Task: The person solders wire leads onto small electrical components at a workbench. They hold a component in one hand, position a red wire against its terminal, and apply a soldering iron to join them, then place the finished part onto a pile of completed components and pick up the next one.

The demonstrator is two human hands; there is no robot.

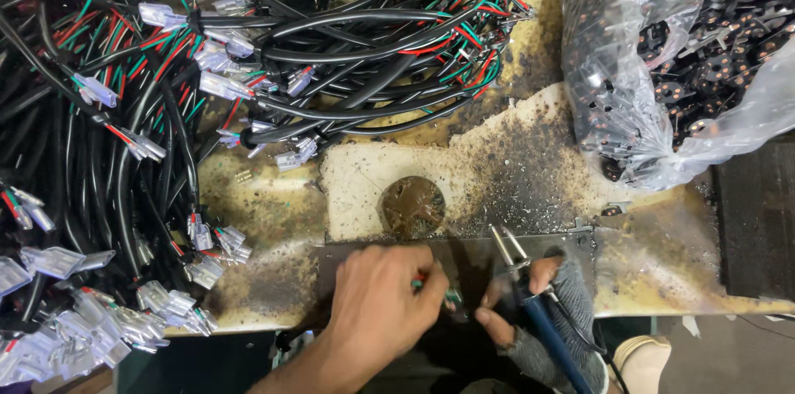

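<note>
- The bench (530, 154) is stained and strewn with dark grit, thickest around a round hole (411, 205) in its middle; the work sits at the near edge, within easy reach of both hands.
- A heap of black cables (166, 112) with red, green and white cores fills the left and top of the bench, piled to the side so the patch in front stays free for work.
- A clear plastic bag (654, 71) of small black round parts lies at the top right, its mouth towards the work spot, so parts can be drawn out by hand.
- A dark metal plate (464, 257) lies along the near edge under both hands and serves as the work surface.
- The left hand (381, 294) rests knuckles-up on the plate, fingers curled narrow around thin wires (451, 299) with red and green showing, pinning them steady near the tool.
- The right hand (513, 311), in a grey fingerless glove, is wrapped around a blue-handled tool (538, 319), thumb on top for control.
- The tool's metal tip (507, 243) points up and away over the plate; it looks like a soldering iron or snips, but the view is too small to be sure.
- Clear plastic connectors (99, 328) cluster at the cable ends lower left.
</note>
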